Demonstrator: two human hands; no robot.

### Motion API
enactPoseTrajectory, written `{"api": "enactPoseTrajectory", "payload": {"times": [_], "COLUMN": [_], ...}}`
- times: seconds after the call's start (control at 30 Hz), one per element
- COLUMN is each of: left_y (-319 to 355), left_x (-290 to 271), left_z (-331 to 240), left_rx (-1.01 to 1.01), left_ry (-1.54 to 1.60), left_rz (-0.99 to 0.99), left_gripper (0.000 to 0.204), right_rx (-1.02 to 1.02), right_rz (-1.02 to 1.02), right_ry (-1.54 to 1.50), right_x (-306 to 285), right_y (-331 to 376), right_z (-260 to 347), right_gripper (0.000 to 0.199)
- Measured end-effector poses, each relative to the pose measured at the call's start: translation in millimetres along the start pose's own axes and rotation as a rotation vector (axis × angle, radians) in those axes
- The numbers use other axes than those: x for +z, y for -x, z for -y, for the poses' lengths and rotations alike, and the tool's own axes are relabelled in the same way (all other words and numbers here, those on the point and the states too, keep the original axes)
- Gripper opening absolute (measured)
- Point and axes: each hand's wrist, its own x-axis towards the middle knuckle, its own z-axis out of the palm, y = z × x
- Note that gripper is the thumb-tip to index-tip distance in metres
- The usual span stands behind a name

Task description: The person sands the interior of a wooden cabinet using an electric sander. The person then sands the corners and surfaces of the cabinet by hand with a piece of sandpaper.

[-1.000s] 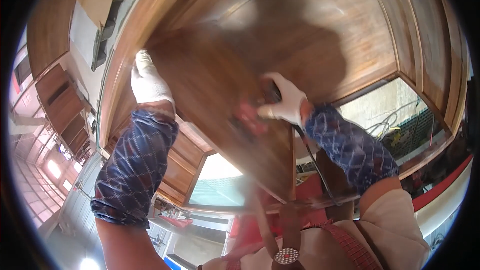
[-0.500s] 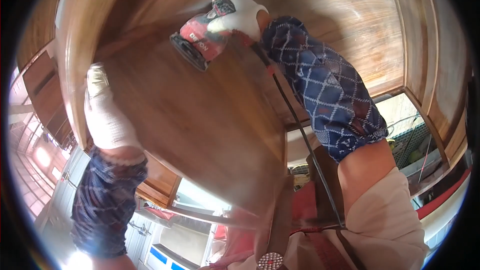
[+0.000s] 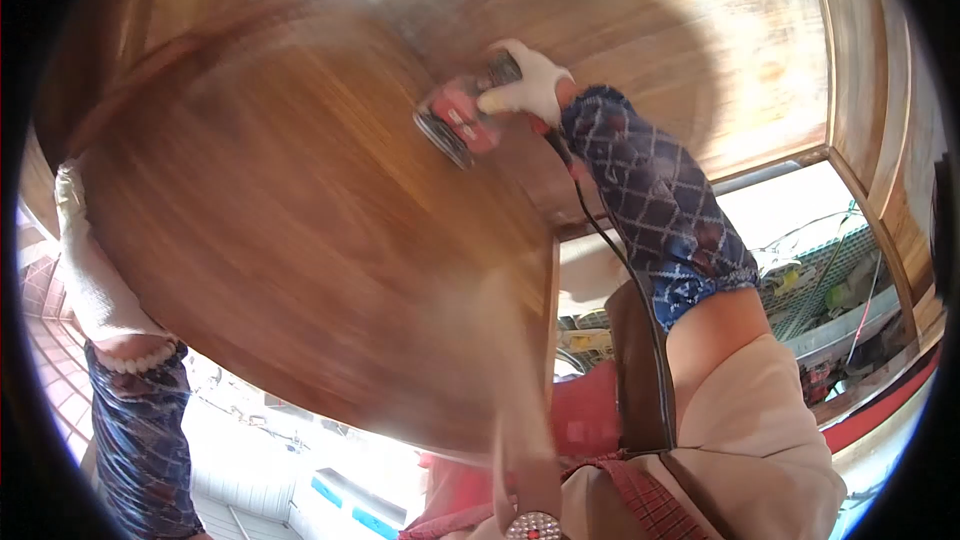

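Our gloved right hand (image 3: 525, 85) now grips the red sander (image 3: 458, 120) lower on the round wooden tabletop (image 3: 300, 240), near its upper-right edge. Our left hand (image 3: 85, 260), fingers curled, clasps its left edge.

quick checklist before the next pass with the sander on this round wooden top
1. Right hand grips the red sander: ok.
2. Sander pad flat against the round wooden top: cannot tell, the picture is blurred.
3. Left hand steadies the top at its left edge: ok.
4. Black cord away from the pad; it trails down along the right sleeve: ok.
5. Both hands in white gloves: ok.
6. How the top is supported underneath: cannot tell, hidden.
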Motion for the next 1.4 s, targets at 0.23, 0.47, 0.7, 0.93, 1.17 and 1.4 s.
{"api": "enactPoseTrajectory", "payload": {"times": [0.23, 0.47, 0.7, 0.93, 1.17, 1.4], "left_y": [-13.9, -13.1, -13.0, -32.9, -5.7, -3.8], "left_x": [-4.7, 20.0, 21.7, 22.5, 26.4, 14.5], "left_z": [6.4, 9.4, 2.0, 9.4, 3.2, -4.3], "left_rx": [0.007, 0.038, 0.169, 0.239, 0.204, 0.239], "left_ry": [-0.208, -0.239, -0.259, -0.094, -0.012, -0.106], "left_rz": [-0.179, -0.256, -0.235, -0.268, -0.323, -0.342], "left_gripper": [0.07, 0.064, 0.062, 0.051, 0.049, 0.045], "right_rx": [0.254, 0.379, -0.028, -0.077, 0.457, 0.159], "right_rz": [0.122, 0.031, -0.104, -0.041, 0.091, 0.11], "right_ry": [-0.079, -0.253, -0.107, -0.182, -0.206, -0.283], "right_x": [15.8, 26.0, 22.9, 21.2, 43.1, 39.8], "right_y": [124.5, 178.4, 75.2, 93.1, 208.5, 143.6], "right_z": [-90.8, -111.1, 26.2, 15.6, -38.7, 79.5], "right_gripper": [0.073, 0.07, 0.069, 0.065, 0.069, 0.069]}}
